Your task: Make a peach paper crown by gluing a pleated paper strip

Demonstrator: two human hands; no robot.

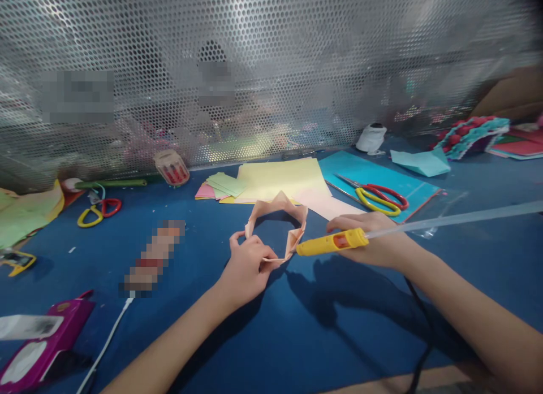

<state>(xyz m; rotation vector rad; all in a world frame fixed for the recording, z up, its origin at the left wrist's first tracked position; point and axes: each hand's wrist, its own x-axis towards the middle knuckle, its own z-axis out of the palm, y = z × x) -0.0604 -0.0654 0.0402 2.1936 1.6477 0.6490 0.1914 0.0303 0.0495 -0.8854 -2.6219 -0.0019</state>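
Observation:
A ring of folded peach paper pieces [278, 220] stands on the blue table [297, 326] in the middle. My left hand [248, 264] pinches its near left part, fingers closed on the paper. My right hand [373, 241] grips a yellow hot glue gun [331, 242], its nozzle touching the ring's right side. A clear glue stick [458, 219] sticks out behind the gun to the right. A black cord [419, 326] runs from the gun toward me.
Yellow, pink and green paper sheets [271, 182] lie behind the ring. Red-and-yellow scissors [379, 197] rest on a teal sheet [365, 173]; another pair [99, 208] lies at left. A magenta device [42, 349] sits near left. A perforated metal screen [271, 72] closes off the back.

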